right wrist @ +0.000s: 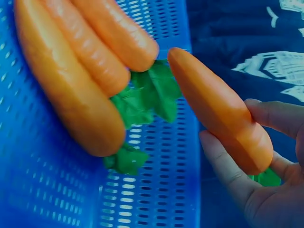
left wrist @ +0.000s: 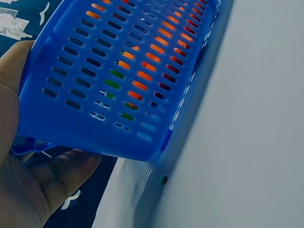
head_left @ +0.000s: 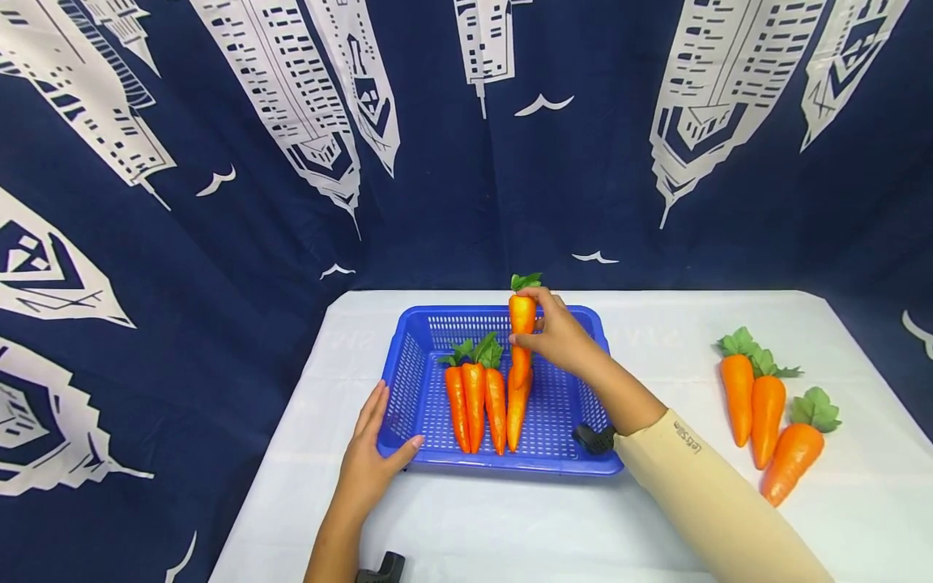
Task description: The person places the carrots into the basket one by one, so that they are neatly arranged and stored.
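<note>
Thumb and fingers of my right hand (head_left: 561,334) pinch an orange carrot (head_left: 521,314) near its leafy top, tip pointing down over the basket. The right wrist view shows this carrot (right wrist: 223,114) apart from those lying in the basket. Several carrots (head_left: 474,405) with green leaves lie side by side inside the blue plastic basket (head_left: 503,462). At the basket's near left corner, my left hand (head_left: 368,457) rests with fingers extended along the left side and thumb along the front rim. From the left wrist view, its fingers (left wrist: 71,178) lie against the outside of the basket.
Three larger carrots (head_left: 767,413) lie on the white-covered table (head_left: 678,364) at the right. Behind the table hangs a dark blue cloth (head_left: 437,219) printed with white buildings and birds. A black wrist device (head_left: 594,439) is seen by the right sleeve.
</note>
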The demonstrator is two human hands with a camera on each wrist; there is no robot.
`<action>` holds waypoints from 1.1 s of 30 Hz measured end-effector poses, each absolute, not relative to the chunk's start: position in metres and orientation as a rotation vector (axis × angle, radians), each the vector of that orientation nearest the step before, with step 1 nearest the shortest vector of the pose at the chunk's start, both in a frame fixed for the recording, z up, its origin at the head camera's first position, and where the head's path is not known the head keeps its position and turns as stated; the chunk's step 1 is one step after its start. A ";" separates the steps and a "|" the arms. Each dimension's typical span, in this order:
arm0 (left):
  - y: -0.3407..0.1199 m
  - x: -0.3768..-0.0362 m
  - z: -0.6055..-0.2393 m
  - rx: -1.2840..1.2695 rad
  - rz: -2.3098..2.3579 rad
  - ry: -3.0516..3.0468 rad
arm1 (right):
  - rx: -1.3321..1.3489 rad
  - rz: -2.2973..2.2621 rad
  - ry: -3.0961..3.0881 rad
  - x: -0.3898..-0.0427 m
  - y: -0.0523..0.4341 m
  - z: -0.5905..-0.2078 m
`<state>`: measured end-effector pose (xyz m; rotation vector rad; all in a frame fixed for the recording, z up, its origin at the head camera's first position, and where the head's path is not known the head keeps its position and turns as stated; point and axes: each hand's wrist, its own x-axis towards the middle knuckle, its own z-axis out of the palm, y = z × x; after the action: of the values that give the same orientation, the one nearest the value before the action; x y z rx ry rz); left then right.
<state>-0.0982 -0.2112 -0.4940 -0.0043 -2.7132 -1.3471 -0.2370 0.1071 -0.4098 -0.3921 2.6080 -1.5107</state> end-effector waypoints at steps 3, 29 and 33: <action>-0.211 -0.098 -0.493 -0.003 -1.356 -2.711 | -0.405 -1.497 2.561 -0.243 0.104 -0.417; -0.211 -0.099 -0.492 0.015 -1.343 -2.726 | -0.600 -1.111 2.707 -0.246 0.082 -0.455; -0.211 -0.098 -0.492 0.016 -1.351 -2.727 | -0.629 -1.038 2.663 -0.247 0.086 -0.460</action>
<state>-0.0985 -0.2112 -0.4923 0.0160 -2.7272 -1.3507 -0.2472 0.0857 -0.4597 -0.6286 2.6631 -1.0376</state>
